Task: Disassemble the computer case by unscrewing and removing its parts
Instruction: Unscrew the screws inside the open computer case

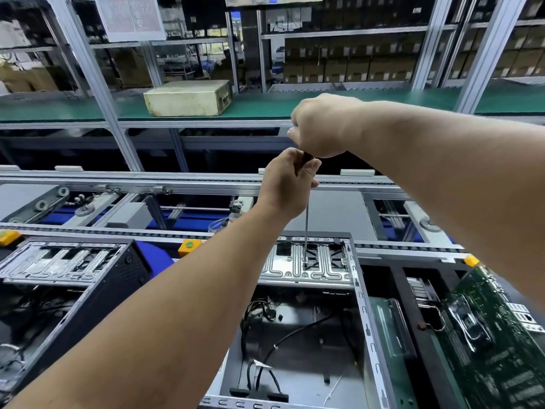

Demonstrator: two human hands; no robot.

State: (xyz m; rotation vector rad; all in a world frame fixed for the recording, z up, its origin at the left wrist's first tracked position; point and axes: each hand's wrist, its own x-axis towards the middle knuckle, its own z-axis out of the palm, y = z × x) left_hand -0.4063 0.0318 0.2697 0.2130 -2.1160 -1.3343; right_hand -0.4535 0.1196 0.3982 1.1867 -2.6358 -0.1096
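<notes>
At the centre of the frame my right hand [320, 126] is closed around the top of a screwdriver [306, 214], fingers curled over the dark handle, while my left hand [287, 184] just below it wraps the lower handle and pinches it steady. The thin shaft drops straight down to a screw [304, 260] on the ribbed metal plate [306, 268] at the far end of the open computer case [295, 335], which lies in the lower centre of the frame. Loose black cables [265, 314] lie on the case floor; the perforated metal edge [364, 314] of the case runs down its right side, close beside a green circuit board [501, 349] tilted at lower right. A second open case [67, 278] sits at lower left, apart from mine, with a blue gap between them. Behind both cases the conveyor rail [147, 184] crosses the whole frame, leaving open room above the cases where my forearms reach in. Further back, a beige box [188, 97] rests on the green shelf mat [354, 101] at upper centre. A sheet of paper [129, 16] hangs at upper left; its print is too blurred to read. Yellow button housings [188, 246] sit on the near rail.
</notes>
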